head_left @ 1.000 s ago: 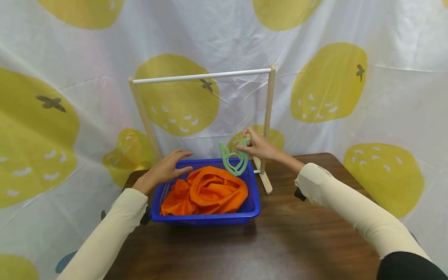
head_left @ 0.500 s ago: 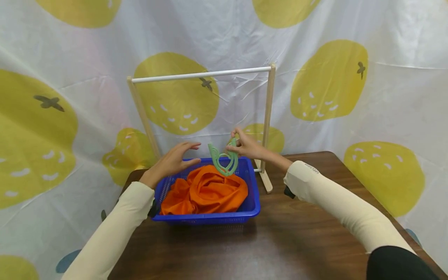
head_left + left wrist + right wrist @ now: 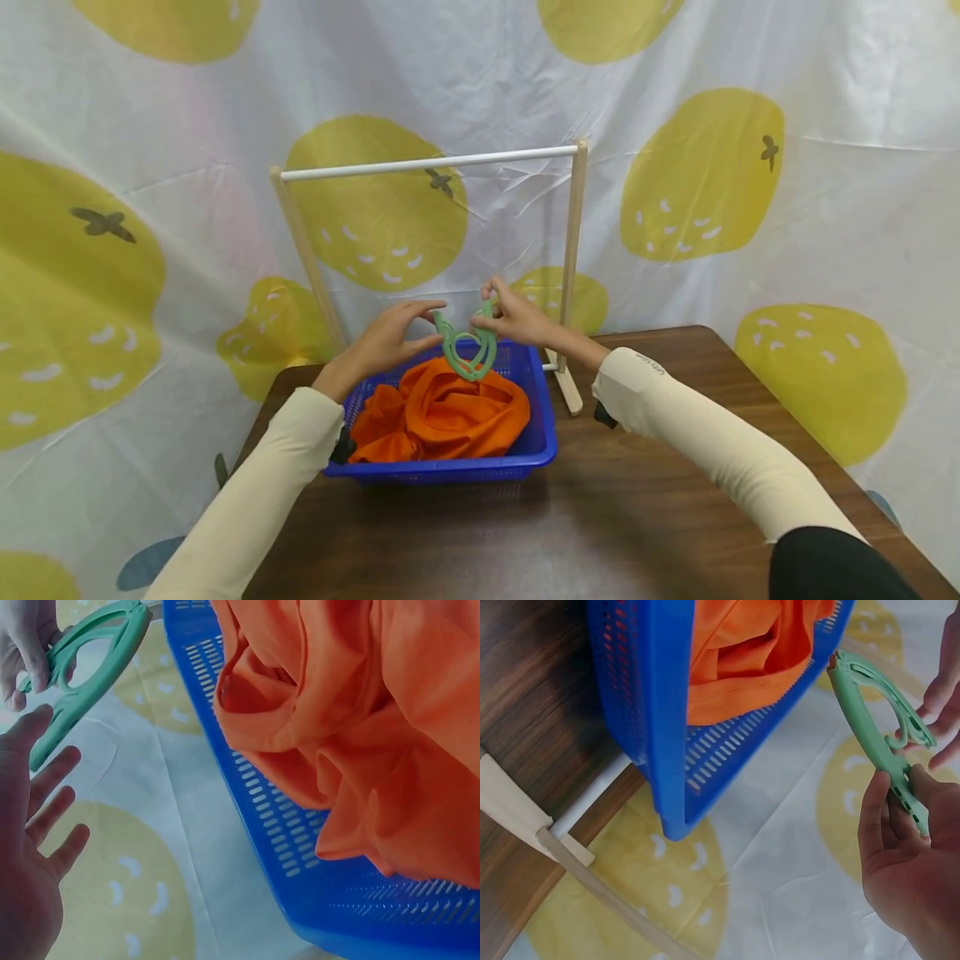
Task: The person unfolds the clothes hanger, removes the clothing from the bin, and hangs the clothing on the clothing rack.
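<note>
A green plastic folding hanger, its two arms folded upward, hangs above the blue basket in the head view. My right hand pinches one arm between thumb and fingers, and that grip shows plainly in the right wrist view. At the other arm's tip is my left hand, thumb and fingers spread around it. In the left wrist view the left thumb lies at the hanger's end, with the other fingers loosely extended; firm contact cannot be told. Bundled orange cloth lies beneath.
The blue basket stands on a brown wooden table. Behind it rises a wooden rack with a white bar; one rack foot sits right of the basket. A fruit-printed curtain hangs behind.
My right hand has moved left with the hanger. The left hand has come right and slightly up, so its fingers now meet the hanger's free arm. Basket and cloth stay put.
</note>
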`<state>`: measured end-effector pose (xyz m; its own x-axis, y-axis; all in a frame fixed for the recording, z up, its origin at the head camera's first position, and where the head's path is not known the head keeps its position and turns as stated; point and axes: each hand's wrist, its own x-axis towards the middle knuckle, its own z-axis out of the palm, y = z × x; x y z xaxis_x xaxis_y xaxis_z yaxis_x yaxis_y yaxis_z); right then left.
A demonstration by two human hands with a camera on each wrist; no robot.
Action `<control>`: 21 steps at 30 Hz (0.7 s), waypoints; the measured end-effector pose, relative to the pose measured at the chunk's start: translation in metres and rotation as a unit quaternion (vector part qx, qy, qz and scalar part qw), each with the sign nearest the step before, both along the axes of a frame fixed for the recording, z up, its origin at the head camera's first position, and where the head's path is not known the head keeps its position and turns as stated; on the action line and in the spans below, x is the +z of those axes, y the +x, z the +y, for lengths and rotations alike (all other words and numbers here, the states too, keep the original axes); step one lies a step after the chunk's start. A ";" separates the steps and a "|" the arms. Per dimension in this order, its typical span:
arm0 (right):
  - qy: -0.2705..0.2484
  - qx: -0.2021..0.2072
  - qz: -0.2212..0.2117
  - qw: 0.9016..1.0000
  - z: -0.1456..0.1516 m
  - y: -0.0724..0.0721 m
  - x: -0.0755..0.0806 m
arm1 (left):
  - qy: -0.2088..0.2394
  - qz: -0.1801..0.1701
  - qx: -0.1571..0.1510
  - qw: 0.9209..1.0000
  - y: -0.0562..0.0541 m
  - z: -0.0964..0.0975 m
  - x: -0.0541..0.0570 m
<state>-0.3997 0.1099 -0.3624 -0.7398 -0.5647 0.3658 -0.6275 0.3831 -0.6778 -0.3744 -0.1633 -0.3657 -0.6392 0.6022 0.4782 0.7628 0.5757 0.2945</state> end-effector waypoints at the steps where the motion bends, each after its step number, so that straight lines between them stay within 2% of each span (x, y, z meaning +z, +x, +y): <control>1: -0.002 -0.001 -0.001 1.000 -0.001 0.000 0.001 | 0.003 -0.001 0.000 1.000 0.000 0.001 0.000; 7: -0.017 -0.004 -0.025 1.000 -0.005 0.003 0.003 | 0.032 0.010 -0.018 0.999 -0.001 0.003 0.003; 15: -0.027 -0.002 -0.036 0.999 -0.004 0.002 0.004 | 0.072 0.011 -0.022 0.997 -0.002 0.000 0.003; 21: -0.075 0.010 -0.072 0.995 0.001 0.000 0.007 | 0.107 0.017 -0.016 0.994 -0.002 -0.006 0.001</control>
<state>-0.3994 0.1109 -0.3555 -0.7795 -0.5279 0.3373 -0.5261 0.2594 -0.8099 -0.3759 -0.1690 -0.3643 -0.6032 0.5039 0.6182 0.7909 0.4778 0.3822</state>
